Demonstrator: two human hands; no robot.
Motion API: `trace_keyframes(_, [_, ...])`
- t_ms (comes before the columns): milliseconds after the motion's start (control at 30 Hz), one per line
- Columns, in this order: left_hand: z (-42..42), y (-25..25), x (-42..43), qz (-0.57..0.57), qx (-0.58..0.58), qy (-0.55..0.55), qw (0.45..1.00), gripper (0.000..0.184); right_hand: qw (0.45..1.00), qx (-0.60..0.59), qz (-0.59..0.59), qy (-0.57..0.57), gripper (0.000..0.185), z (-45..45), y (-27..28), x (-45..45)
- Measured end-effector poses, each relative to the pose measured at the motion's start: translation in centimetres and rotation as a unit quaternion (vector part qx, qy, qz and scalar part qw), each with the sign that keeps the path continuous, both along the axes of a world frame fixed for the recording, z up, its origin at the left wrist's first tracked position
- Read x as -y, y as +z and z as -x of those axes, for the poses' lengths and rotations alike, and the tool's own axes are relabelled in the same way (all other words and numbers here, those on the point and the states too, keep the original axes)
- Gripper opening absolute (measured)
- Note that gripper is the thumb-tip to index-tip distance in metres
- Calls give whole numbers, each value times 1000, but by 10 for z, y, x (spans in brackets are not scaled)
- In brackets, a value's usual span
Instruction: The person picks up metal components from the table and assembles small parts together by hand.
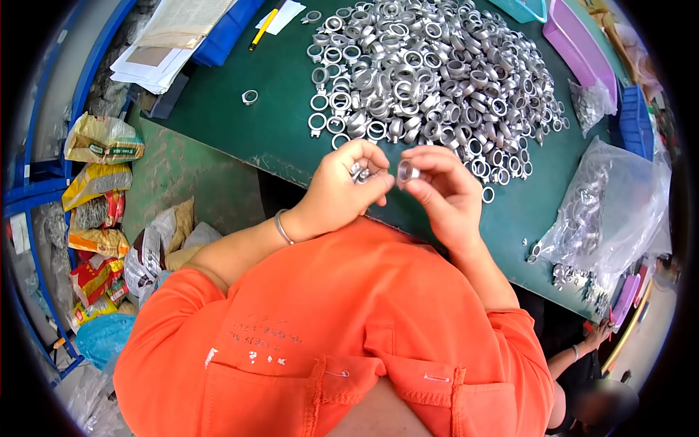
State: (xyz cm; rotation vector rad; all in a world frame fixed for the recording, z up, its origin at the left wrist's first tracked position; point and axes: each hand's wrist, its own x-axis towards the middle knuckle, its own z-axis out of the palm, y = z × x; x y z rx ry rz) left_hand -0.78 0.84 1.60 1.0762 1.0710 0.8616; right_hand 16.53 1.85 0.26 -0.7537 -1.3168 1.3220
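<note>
My right hand (445,191) pinches a silver metal ring (406,172) between thumb and fingers, near the table's front edge. Just left of it, my left hand (348,180) is curled closed around several small metal parts (359,172), whose exact kind I cannot make out. The two hands almost touch. Beyond them lies a large heap of similar metal rings (429,73), each with a small lug, on the green table (240,138). One loose ring (250,97) lies apart to the left.
Papers (171,44) and a yellow marker (263,29) lie back left. Rightward are a pink basket (579,44), a blue bin (635,120) and a clear plastic bag (604,211) of parts. Sacks (102,138) fill the left shelf. A co-worker's hand (597,336) shows at lower right.
</note>
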Motion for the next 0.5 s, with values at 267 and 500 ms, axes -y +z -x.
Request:
trace_keyframes(267, [2, -19, -2, 287, 243, -64, 924, 17, 801, 500, -311, -111, 27, -21, 10, -35])
trace_keyframes(500, [0, -9, -1, 196, 147, -24, 969, 11, 917, 361, -157, -62, 14, -25, 5, -30])
